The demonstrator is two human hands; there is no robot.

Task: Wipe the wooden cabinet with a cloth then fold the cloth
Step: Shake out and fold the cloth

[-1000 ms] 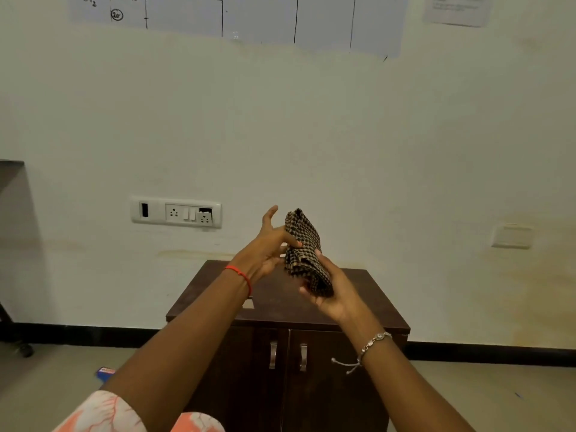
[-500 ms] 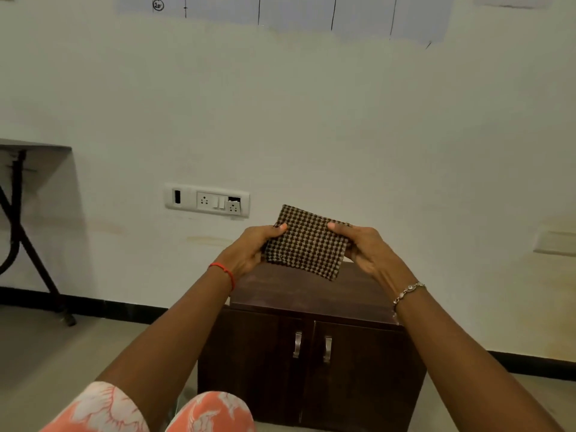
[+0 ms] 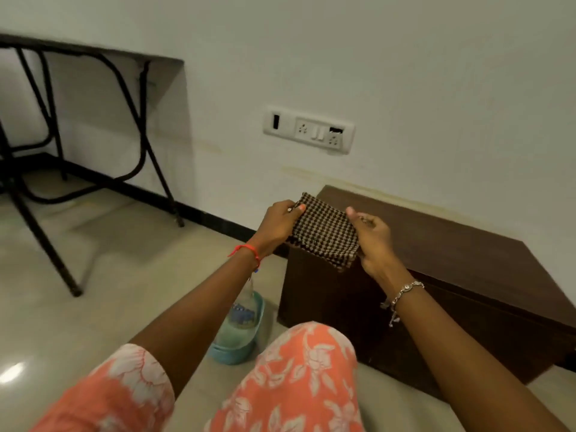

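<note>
I have the brown-and-cream houndstooth cloth (image 3: 325, 233) up in the air, already folded into a small flat rectangle, held over the near left corner of the dark brown wooden cabinet (image 3: 452, 244) and not resting on it. My left hand (image 3: 276, 227) has its grip pinching the cloth's upper left corner, thumb on top. My right hand (image 3: 372, 240) has its grip pinching the right edge, fingers curled behind the fabric.

From the cloth, the cabinet top runs away toward 3 o'clock; its surface looks bare. At about 7 o'clock, down on the pale tiled floor (image 3: 93, 291), stands a light blue plastic tub (image 3: 238, 338) with a clear bottle (image 3: 244, 307) in it, just beside the cabinet's side panel. At 12 o'clock a white switch-and-socket plate (image 3: 308, 130) sits on the white wall (image 3: 405, 73). Far out at 10 o'clock there is a black metal folding table frame (image 3: 93, 120).

I judge the folding to be near its end, perhaps one more fold or a set-down left. The risk is in the layers: the lower edge shows them slightly staggered, and if either pinch slackens during a regrip the fold could fan open. The cloth also hangs at the very corner of the cabinet, so a careless release there could send it sliding off toward the tub below and get it wet, if the tub holds water, which I cannot tell.
</note>
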